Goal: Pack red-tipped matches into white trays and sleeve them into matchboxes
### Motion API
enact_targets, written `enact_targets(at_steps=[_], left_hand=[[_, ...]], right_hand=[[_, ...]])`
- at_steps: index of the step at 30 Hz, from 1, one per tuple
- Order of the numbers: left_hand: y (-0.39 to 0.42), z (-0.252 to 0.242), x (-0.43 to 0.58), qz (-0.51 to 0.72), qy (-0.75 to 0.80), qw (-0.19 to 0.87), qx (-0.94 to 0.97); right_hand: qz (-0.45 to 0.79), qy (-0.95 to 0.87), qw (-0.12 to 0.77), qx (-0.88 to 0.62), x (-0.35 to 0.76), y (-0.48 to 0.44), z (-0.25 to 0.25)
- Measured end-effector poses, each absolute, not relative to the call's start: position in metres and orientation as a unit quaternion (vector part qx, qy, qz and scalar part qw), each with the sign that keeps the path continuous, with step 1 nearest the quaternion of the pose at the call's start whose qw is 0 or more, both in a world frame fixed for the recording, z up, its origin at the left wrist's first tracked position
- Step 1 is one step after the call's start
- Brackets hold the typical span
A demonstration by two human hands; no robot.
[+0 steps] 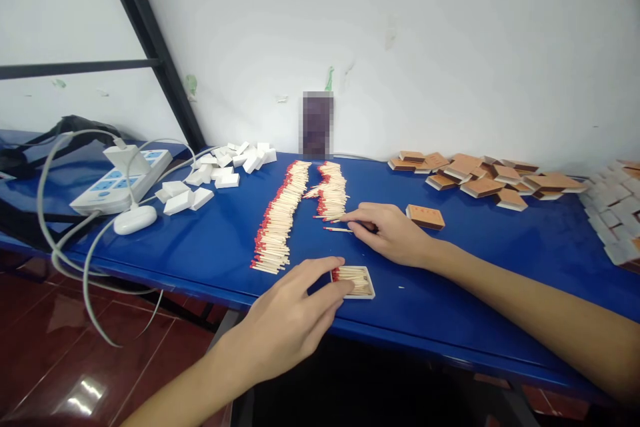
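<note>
My left hand point(295, 313) grips the left end of a white matchbox tray point(369, 293) at the table's front edge, finger and thumb on it. Red-tipped matches point(353, 278) lie inside the tray. Farther off, my right hand point(387, 232) reaches in from the right, its index fingertip touching the near end of a short row of matches point(333, 193). Its fingers are apart, and the thumb side is close to a single loose match point(337, 229). A longer slanting row of matches point(275, 227) lies to the left.
One brown matchbox sleeve point(425, 216) lies beyond my right hand; several more sleeves point(480, 177) are heaped behind. White trays point(183, 197) lie scattered at left, near a power strip point(120, 180), cables and a white charging case point(135, 219). Stacked boxes point(615, 207) stand far right.
</note>
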State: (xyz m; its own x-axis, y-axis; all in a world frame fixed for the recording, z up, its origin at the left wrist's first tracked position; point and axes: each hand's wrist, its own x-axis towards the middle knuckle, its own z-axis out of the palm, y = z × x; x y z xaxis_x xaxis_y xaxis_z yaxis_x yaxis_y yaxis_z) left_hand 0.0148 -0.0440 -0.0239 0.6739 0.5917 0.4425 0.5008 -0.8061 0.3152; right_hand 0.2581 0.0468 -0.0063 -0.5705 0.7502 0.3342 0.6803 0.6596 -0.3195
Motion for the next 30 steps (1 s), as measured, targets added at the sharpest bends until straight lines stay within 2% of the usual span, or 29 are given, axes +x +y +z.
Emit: enact_targets(at_steps=[11, 20, 30], left_hand=[[-0.0416, -0.0272, 0.0142, 0.271, 0.299, 0.078, 0.912], [-0.0430, -0.0275, 0.0132, 0.282, 0.294, 0.081, 0.910], [-0.0420, -0.0275, 0.0140, 0.281, 0.292, 0.079, 0.911]], right_hand=[[0.077, -0.913, 0.210, -0.341, 0.2576, 0.0495, -0.0078], [0.105, -0.898, 0.285, -0.319, 0.2513, 0.0433, -0.0078], [0.101, -0.902, 0.276, -0.317, 0.2529, 0.0415, -0.0104]])
